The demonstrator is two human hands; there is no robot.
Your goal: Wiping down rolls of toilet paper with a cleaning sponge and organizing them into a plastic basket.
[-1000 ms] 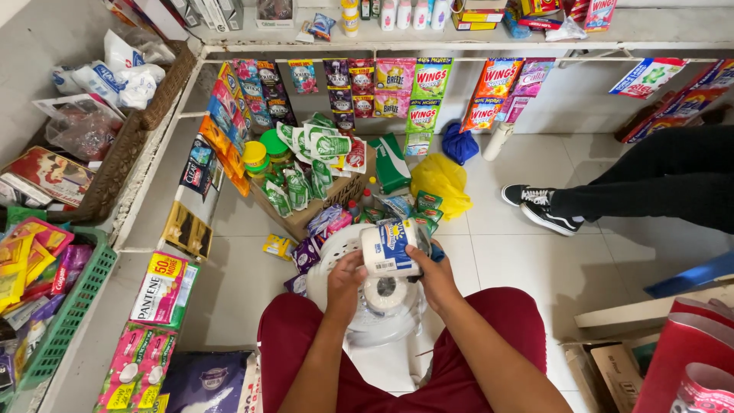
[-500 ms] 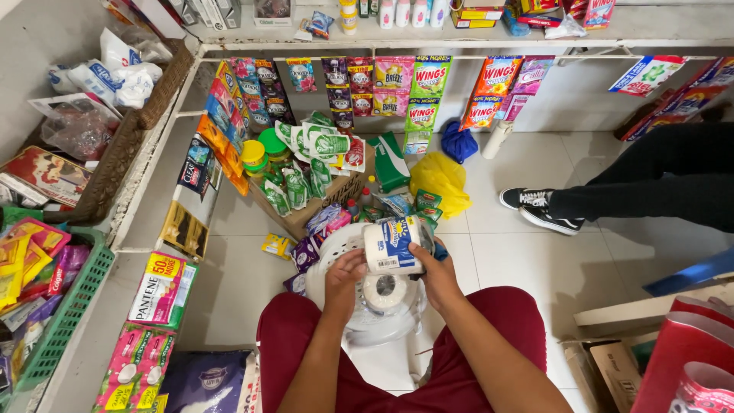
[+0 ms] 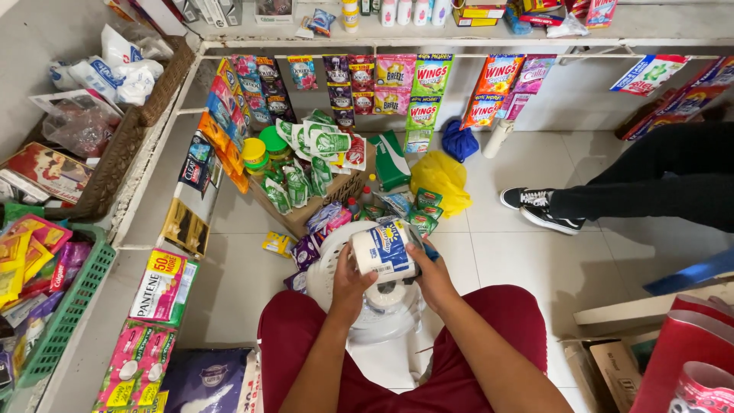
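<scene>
Both my hands hold a white wrapped roll of tissue (image 3: 384, 249) with blue print, over my lap. My left hand (image 3: 350, 281) grips its left side and my right hand (image 3: 433, 275) its right side. Below it a bare white roll (image 3: 388, 296) sits in a white plastic basket (image 3: 325, 269) that rests between my knees. I wear dark red trousers (image 3: 497, 321).
A cardboard box (image 3: 306, 210) of sachets and green packets stands on the tiled floor ahead. Sachet strips hang from the shelf rail (image 3: 428, 55). A green basket (image 3: 65, 317) of packets is at left. Another person's leg and black shoe (image 3: 535, 205) lie at right.
The wrapped roll has turned slightly in my hands and stayed over the basket; the hands have barely shifted.
</scene>
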